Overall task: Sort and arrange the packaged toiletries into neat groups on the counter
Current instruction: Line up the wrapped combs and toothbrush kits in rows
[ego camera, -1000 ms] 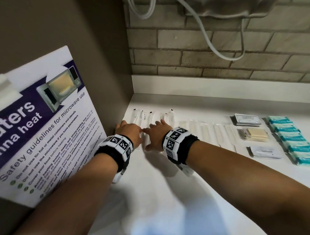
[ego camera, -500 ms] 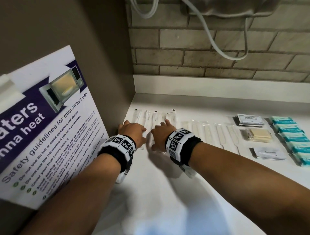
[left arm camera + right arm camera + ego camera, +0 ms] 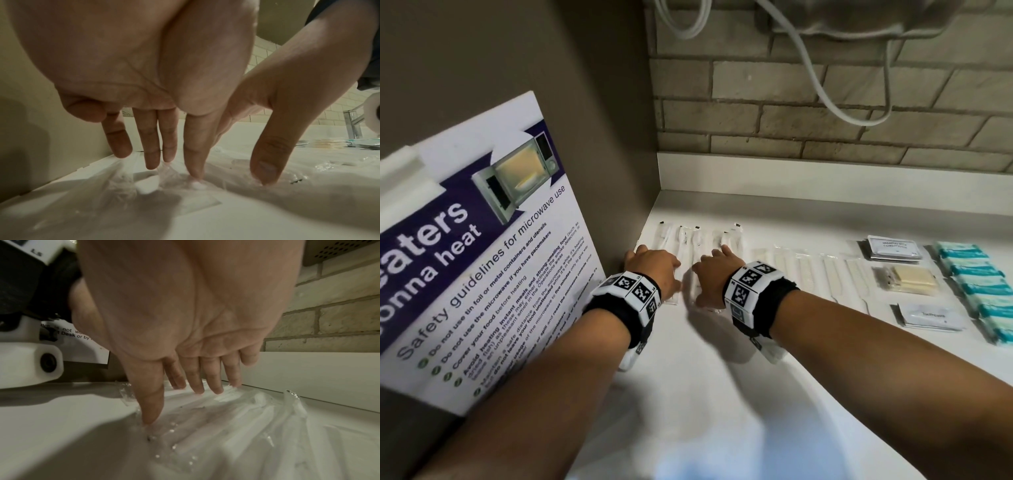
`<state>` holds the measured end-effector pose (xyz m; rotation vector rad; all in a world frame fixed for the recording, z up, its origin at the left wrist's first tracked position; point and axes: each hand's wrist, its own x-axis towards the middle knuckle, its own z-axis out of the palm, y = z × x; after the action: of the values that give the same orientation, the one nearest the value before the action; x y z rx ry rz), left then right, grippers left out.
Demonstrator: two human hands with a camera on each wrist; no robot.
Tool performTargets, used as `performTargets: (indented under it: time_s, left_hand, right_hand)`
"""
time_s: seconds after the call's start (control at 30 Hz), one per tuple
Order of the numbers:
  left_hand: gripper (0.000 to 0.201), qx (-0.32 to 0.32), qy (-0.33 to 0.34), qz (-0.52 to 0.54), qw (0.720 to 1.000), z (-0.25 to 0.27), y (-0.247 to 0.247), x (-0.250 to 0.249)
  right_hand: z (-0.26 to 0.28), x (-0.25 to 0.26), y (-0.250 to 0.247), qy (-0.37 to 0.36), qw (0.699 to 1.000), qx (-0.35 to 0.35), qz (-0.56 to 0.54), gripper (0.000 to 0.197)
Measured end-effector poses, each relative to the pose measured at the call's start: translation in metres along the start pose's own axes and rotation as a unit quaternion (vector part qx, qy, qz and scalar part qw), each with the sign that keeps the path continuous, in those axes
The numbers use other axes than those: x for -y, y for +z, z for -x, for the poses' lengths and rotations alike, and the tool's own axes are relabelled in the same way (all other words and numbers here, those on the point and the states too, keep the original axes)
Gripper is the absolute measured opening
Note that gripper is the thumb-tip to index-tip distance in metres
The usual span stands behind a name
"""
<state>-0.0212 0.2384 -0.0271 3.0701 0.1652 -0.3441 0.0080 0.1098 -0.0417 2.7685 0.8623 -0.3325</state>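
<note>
Head view: microwave poster [image 3: 482,260] left, combs [image 3: 822,274], sachets [image 3: 893,248] right.

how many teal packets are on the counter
5 teal packets, one row at the counter's right end, back to front; the frame edge may hide more.

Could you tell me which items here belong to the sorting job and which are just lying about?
Job: wrapped toothbrushes under both hands, wrapped combs, sachets, soap bar, teal packets.

Lying about: microwave safety poster, white cable, tap.
</note>
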Motion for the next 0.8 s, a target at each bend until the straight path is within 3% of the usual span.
performTargets:
  time_s: [0.8]
  left_hand:
    - [0.046,-0.007,0.0,0.009,1.0,-0.0028,0.0014,0.0015]
  right_hand:
    - [0.0009,0.0014,-0.0021,0.011,1.0,0.015,-0.009,0.042]
